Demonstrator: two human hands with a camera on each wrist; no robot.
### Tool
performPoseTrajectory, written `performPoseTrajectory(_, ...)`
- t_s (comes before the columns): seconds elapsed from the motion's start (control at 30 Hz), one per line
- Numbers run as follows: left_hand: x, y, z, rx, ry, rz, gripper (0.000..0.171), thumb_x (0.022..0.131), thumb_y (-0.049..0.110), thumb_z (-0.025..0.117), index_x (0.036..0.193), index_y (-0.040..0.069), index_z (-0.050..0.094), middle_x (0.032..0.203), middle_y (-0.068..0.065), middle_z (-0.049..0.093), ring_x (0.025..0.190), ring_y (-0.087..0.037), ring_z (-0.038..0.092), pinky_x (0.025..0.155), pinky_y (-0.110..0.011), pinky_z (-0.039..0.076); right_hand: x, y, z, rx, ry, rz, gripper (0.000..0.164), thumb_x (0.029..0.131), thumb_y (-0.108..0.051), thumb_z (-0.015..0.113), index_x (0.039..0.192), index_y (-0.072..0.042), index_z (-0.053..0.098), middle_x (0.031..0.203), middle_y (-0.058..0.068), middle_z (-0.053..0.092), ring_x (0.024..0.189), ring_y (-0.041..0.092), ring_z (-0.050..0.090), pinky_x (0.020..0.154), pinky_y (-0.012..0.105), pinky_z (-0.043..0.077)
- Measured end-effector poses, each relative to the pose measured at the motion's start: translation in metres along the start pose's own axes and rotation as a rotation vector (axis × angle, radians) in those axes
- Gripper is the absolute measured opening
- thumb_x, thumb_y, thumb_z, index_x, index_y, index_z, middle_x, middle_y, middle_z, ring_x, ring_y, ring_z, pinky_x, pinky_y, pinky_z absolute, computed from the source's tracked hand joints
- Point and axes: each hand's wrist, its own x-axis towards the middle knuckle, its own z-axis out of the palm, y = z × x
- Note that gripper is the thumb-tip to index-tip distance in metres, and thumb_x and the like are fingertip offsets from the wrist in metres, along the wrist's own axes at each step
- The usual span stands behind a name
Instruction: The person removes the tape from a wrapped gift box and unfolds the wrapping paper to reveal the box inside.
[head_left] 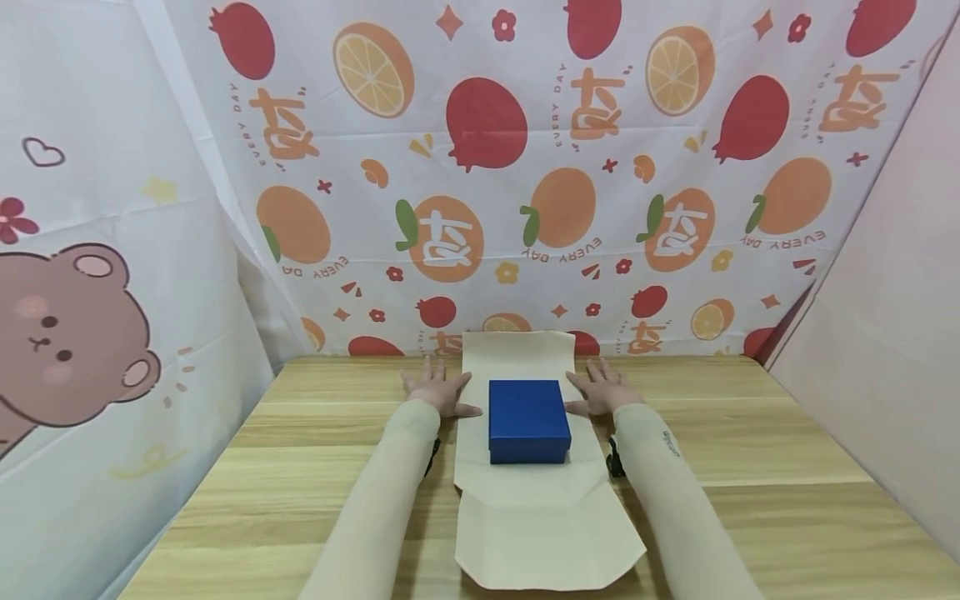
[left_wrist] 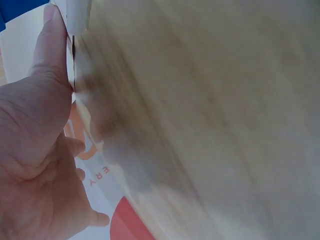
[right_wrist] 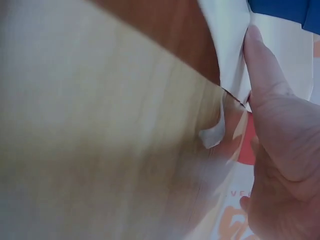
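Observation:
A blue box point(head_left: 527, 421) with a lid sits on a long cream sheet of paper or thin card point(head_left: 540, 533), which has creases and angled corners at its near end. In the head view my left hand point(head_left: 437, 392) lies at the sheet's left edge, fingers spread, thumb on the sheet beside the box. Opposite it, my right hand point(head_left: 602, 390) is spread at the right edge, its thumb pointing toward the box. Both wrist views show a straight thumb along the sheet's edge, near the box's blue side. Neither hand grips anything visible.
The sheet lies on a wood-grain table point(head_left: 315, 475), its far end against a fruit-printed cloth point(head_left: 487, 275). A bear-printed cloth point(head_left: 75, 350) hangs at the left, a pale one point(head_left: 892, 317) at the right. A small curled pale strip point(right_wrist: 215, 132) sticks out beneath the sheet.

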Motion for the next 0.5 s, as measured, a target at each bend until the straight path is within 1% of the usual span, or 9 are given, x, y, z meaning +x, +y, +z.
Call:
performPoseTrajectory(0.07, -0.002, 0.001, -0.002, -0.02, -0.003, -0.007, 0.09, 0.079, 0.077, 0.054, 0.154, 0.041, 0.021, 0.164, -0.017, 0.004, 0.15, -0.044, -0.007, 0.108, -0.078, 0.004, 0.0, 0.002, 0.0, 0.001, -0.009, 0.024, 0.079, 0.094, -0.058, 0.051, 0.157, -0.027, 0.015, 0.164, 0.019, -0.002, 0.149, 0.044, -0.012, 0.119, 0.064, 0.001)
performPoseTrajectory(0.2, -0.005, 0.003, -0.004, -0.043, -0.005, -0.017, 0.09, 0.079, 0.075, 0.057, 0.154, 0.041, 0.02, 0.164, -0.018, 0.004, 0.15, -0.043, -0.007, 0.108, -0.079, 0.001, 0.001, 0.004, 0.001, -0.015, -0.012, 0.063, 0.082, 0.093, -0.062, 0.05, 0.157, -0.027, 0.014, 0.164, 0.02, -0.001, 0.15, 0.044, -0.009, 0.12, 0.063, 0.003)
performPoseTrajectory(0.3, -0.002, 0.001, -0.001, -0.036, -0.007, -0.023, 0.09, 0.079, 0.076, 0.056, 0.154, 0.042, 0.02, 0.164, -0.017, 0.005, 0.15, -0.043, -0.006, 0.108, -0.078, 0.001, 0.001, 0.004, 0.001, -0.012, -0.015, 0.079, 0.082, 0.092, -0.063, 0.05, 0.157, -0.029, 0.014, 0.164, 0.02, 0.0, 0.15, 0.044, -0.007, 0.12, 0.062, 0.004)
performPoseTrajectory(0.37, 0.001, -0.001, 0.003, -0.035, 0.001, -0.018, 0.091, 0.078, 0.077, 0.055, 0.153, 0.042, 0.021, 0.164, -0.016, 0.007, 0.15, -0.044, -0.006, 0.108, -0.078, 0.001, 0.001, 0.004, -0.001, 0.009, -0.019, 0.077, 0.083, 0.091, -0.063, 0.052, 0.157, -0.029, 0.015, 0.164, 0.019, 0.0, 0.15, 0.044, -0.008, 0.12, 0.061, 0.004)
performPoseTrajectory(0.5, 0.006, -0.007, 0.006, -0.061, 0.03, 0.021, 0.091, 0.077, 0.076, 0.057, 0.153, 0.037, 0.026, 0.163, -0.018, 0.013, 0.149, -0.047, -0.003, 0.107, -0.079, 0.003, -0.001, 0.006, -0.005, 0.051, -0.011, 0.063, 0.087, 0.088, -0.062, 0.058, 0.157, -0.026, 0.019, 0.164, 0.019, 0.001, 0.15, 0.044, -0.008, 0.119, 0.063, 0.003)
